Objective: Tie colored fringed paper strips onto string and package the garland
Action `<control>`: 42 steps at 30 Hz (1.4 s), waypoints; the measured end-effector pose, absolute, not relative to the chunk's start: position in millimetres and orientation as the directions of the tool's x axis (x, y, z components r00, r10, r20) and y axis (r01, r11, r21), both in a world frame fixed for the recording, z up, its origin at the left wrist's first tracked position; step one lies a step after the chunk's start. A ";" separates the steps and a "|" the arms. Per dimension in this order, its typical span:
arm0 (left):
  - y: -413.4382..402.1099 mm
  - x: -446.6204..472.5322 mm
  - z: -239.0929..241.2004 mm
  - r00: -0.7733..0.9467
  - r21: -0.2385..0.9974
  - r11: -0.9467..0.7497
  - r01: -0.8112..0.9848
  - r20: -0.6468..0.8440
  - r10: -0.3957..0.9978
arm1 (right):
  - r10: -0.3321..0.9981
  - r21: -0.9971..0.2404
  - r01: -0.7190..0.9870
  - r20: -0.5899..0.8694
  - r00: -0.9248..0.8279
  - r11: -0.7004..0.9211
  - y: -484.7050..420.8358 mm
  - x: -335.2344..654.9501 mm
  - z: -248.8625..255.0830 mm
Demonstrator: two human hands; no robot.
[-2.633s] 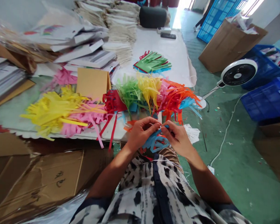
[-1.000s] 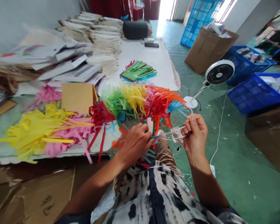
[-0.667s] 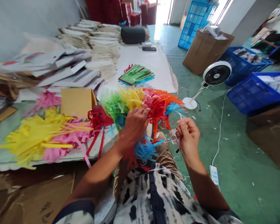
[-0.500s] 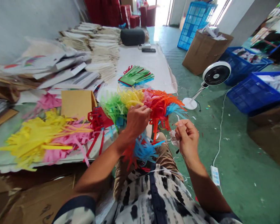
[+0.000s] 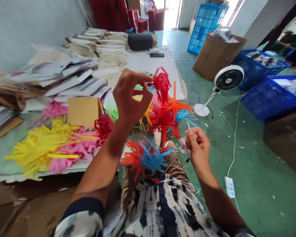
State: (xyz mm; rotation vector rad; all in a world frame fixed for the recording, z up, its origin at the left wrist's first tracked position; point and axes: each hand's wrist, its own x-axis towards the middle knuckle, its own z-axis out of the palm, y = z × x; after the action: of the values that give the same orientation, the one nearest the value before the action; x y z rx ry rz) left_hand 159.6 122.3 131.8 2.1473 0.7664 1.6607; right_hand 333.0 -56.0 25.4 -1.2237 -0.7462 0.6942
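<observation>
Raised above the table's near edge, my left hand [image 5: 132, 95] pinches a red paper tassel [image 5: 162, 85] between thumb and finger; its looped strips hang to the right. Below it are more fringed paper tassels in orange [image 5: 176, 106], pink, yellow and green, partly hidden by my hand and forearm. My right hand [image 5: 198, 143] is closed at the right, holding a thin white string [image 5: 188, 125] whose end sticks up. Crumpled clear plastic [image 5: 184, 144] hangs beside those fingers. A blue tassel [image 5: 153, 154] and an orange-red one [image 5: 132, 156] lie over my lap.
Yellow tassels [image 5: 39, 141] and pink tassels [image 5: 69, 154] lie on the table at left, beside a brown cardboard piece [image 5: 82, 112]. Stacked papers [image 5: 74, 82] stand behind. On the floor at right are a fan [image 5: 228, 79], blue crates [image 5: 273, 98] and a power strip [image 5: 229, 187].
My left hand has risen up and left from the tassel bunch, lifting the red tassel. The orange-red tassel on my lap shows more fully. My right hand has barely moved.
</observation>
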 end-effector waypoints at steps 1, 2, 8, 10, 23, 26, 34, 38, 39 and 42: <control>112.5 155.3 134.4 0.194 0.530 -0.824 0.200 0.803 0.564 | 0.790 -0.976 -0.042 0.146 0.595 0.212 -57.4 332.9 26.4; 101.0 151.5 135.7 0.220 0.511 -0.840 0.180 0.812 0.541 | 0.774 -0.974 -0.008 0.174 0.609 0.225 -58.6 332.4 28.0; 37.4 147.8 115.5 0.342 0.764 -0.645 0.005 0.605 0.719 | 0.785 -0.901 0.225 0.434 0.441 0.371 -55.8 317.7 43.9; 30.1 150.5 102.9 0.347 0.871 -0.484 -0.086 0.482 0.805 | 0.858 -0.901 0.226 0.425 0.287 0.371 -51.6 309.9 45.7; 29.4 137.3 60.5 0.439 0.959 0.081 -0.270 0.048 0.897 | 0.996 -0.960 -0.279 -0.036 0.080 -0.013 -42.5 298.1 16.1; 30.5 137.9 55.0 0.424 0.954 0.093 -0.285 0.039 0.905 | 0.995 -0.948 -0.317 -0.053 0.080 -0.025 -41.9 295.6 13.9; 30.7 139.8 37.4 0.372 0.941 0.100 -0.324 0.029 0.928 | 0.991 -0.983 -0.181 -0.004 0.134 0.021 -41.3 291.0 6.3; 29.1 142.0 36.9 0.343 0.940 0.088 -0.329 0.031 0.939 | 0.987 -0.972 -0.236 -0.020 0.162 0.019 -41.1 287.3 6.2; 28.8 142.3 36.9 0.346 0.937 0.084 -0.339 0.041 0.937 | 0.985 -0.962 -0.272 -0.034 0.168 0.013 -40.9 286.1 7.8; 27.8 142.6 35.4 0.425 0.919 0.108 -0.380 0.070 0.903 | 0.983 -0.901 -0.433 -0.110 0.146 -0.036 -39.6 282.0 15.2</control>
State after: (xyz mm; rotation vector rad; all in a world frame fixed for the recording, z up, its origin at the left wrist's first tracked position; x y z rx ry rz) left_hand 142.6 27.8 35.4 1.0758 0.6061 1.0334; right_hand 282.0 -39.6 15.2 -1.0042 -0.7253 1.3167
